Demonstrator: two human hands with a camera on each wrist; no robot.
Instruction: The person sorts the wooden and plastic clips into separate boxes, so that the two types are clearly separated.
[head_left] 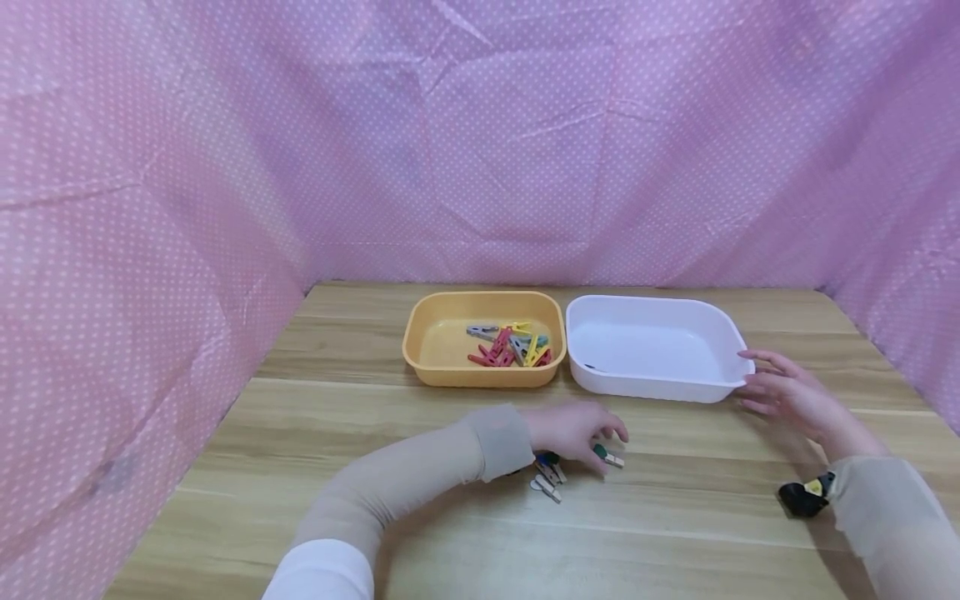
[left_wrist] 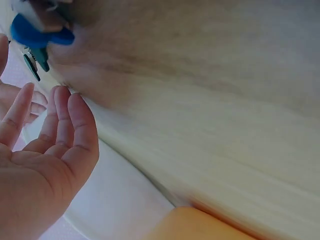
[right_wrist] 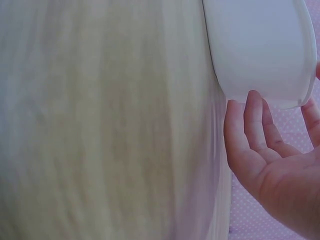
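Note:
My left hand [head_left: 573, 429] reaches over the table, its fingers loosely bent and apart, with nothing between them. Close to its fingertips lies a small wooden clothespin with a green top [head_left: 613, 460]. More wooden clothespins [head_left: 550, 473], some with blue or white tops, lie below that wrist and are partly hidden by it; a blue-topped one [left_wrist: 37, 35] shows large in the left wrist view. At the right end of the white plastic bin [head_left: 660, 386], my right hand [head_left: 795, 400] has its relaxed fingers right at the end wall and rim.
A yellow-orange bin [head_left: 420, 367] stands left of the white one, holding red, yellow and grey clothespins [head_left: 502, 350] toward its right side. A small dark piece [head_left: 590, 367] lies in the white bin. Pink dotted cloth [head_left: 480, 167] hangs behind the wooden table [head_left: 337, 417].

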